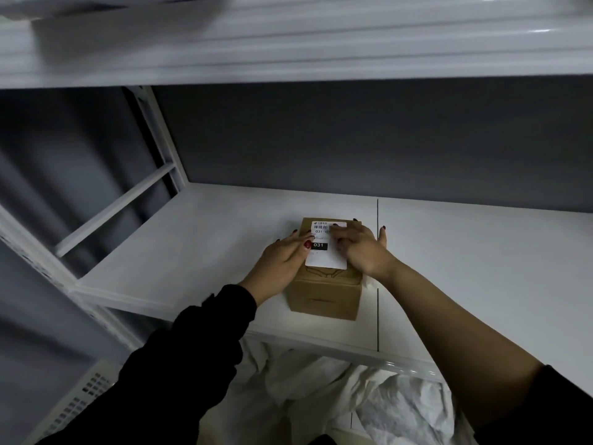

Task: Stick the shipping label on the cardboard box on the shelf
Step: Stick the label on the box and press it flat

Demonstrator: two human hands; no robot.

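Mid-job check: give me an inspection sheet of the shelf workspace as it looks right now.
Surface: white shelf board, seam line right of the box.
Job's things: small brown cardboard box near the front edge; white shipping label lying on its top.
Clutter: crumpled white plastic sheet below the shelf.
Hands: left hand flat on the box's left side, thumb on the label; right hand pressing the label.
Cables: nothing seen.
Surroundings: grey wall; white shelf frame.
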